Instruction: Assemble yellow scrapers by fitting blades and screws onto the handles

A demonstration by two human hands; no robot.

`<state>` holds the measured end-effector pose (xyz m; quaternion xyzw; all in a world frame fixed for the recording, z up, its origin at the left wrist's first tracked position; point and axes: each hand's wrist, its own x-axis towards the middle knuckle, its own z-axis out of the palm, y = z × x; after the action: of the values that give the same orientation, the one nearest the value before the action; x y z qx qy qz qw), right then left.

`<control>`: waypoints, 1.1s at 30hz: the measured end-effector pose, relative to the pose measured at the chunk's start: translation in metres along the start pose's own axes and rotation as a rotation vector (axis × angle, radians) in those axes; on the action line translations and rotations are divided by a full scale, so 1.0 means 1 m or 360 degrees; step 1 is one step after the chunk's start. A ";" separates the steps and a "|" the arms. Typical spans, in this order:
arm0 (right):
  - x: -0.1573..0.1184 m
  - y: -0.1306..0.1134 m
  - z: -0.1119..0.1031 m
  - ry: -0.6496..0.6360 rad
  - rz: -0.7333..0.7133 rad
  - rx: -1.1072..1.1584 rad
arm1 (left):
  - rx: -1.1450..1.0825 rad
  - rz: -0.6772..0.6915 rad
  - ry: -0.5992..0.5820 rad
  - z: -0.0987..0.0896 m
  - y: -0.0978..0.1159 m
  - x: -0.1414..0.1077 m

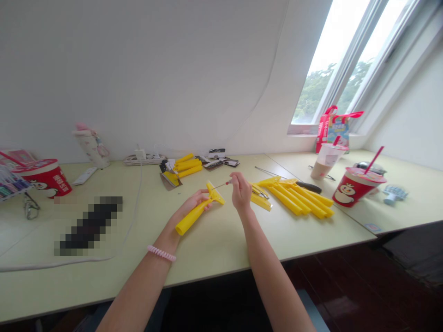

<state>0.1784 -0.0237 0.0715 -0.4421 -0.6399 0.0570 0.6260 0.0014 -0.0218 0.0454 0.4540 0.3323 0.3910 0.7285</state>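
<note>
My left hand [194, 202] is wrapped round the neck of a yellow plastic scraper [191, 220], its hollow handle pointing back toward me. In my right hand [241, 191] is a thin screwdriver [221, 185] with a reddish collar, its handle hidden in my fist. The shaft reaches left to the scraper's head, where the tip meets it; a screw there is too small to make out. Right of my right hand lie flat yellow pieces [260, 199] with metal bits, beside a row of yellow scraper handles [297, 198].
Behind are more yellow scrapers [188, 167] and dark-and-white packets [221, 161]. A black-handled tool [309, 186] lies beyond the right row. Red cups [356, 186] stand at both sides. A power strip [147, 159] sits by the wall; its white cable [135, 210] crosses the table.
</note>
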 end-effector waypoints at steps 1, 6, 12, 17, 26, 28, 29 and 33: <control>0.001 0.000 -0.001 0.0005 -0.0054 0.0014 | -0.0002 0.0001 0.0002 -0.001 -0.001 0.001; 0.002 -0.002 -0.004 0.0120 -0.0105 -0.0012 | -0.0023 -0.0003 0.0027 -0.003 -0.001 0.002; 0.002 0.004 0.000 0.0186 0.0315 0.0122 | 0.0006 0.0007 0.0011 0.000 0.001 -0.002; 0.001 0.006 0.004 0.0093 0.0279 0.0168 | 0.0027 0.0028 0.0018 0.001 0.001 -0.002; 0.004 0.004 0.001 0.0168 -0.0020 0.0152 | 0.0024 0.0028 0.0000 -0.003 -0.003 0.003; 0.004 0.005 -0.001 0.0184 0.0051 0.0196 | 0.0012 0.0018 0.0019 -0.002 -0.002 0.003; 0.004 0.006 -0.001 0.0181 0.0088 0.0202 | 0.0006 0.0020 0.0031 -0.002 -0.002 0.002; 0.002 0.006 -0.001 0.0119 0.0126 0.0057 | -0.0035 0.0025 0.0062 -0.001 0.001 -0.001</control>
<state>0.1829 -0.0197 0.0693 -0.4576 -0.5969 0.0767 0.6545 -0.0005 -0.0215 0.0464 0.4409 0.3385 0.4090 0.7237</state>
